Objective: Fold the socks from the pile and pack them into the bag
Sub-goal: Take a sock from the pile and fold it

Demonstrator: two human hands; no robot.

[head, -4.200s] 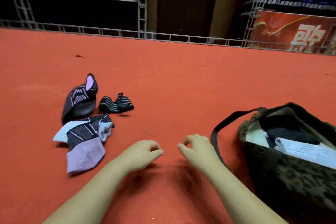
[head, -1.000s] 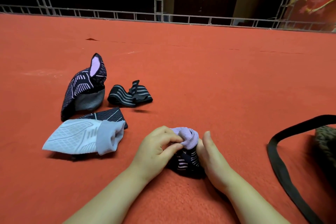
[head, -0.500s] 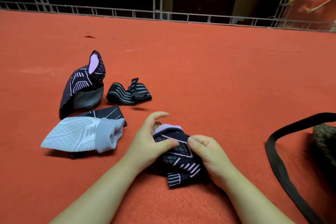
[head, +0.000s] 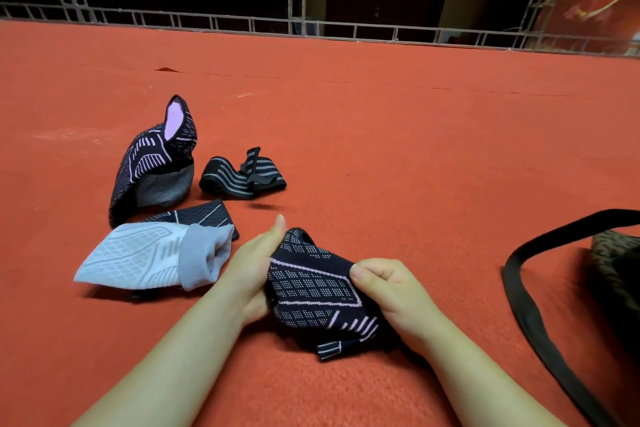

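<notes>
Dark sock [head: 313, 291] has gone from a bunched ball to a flat fold on the carpet [head: 381, 149], left hand [head: 252, 263] and right hand [head: 391, 291] each gripping an edge, so it looks near-ready for the bag [head: 613, 260] at right.

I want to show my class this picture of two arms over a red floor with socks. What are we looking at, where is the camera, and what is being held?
There is no machine here: a person wears a camera on the head, looking forward and down, so you see their own arms. The left hand and right hand both grip a dark patterned sock just above the red carpet. To the left lie more socks: a pale blue one, a dark one partly under it, a dark one standing up, and a striped black one. At the right edge is a patterned bag with a black strap.
</notes>
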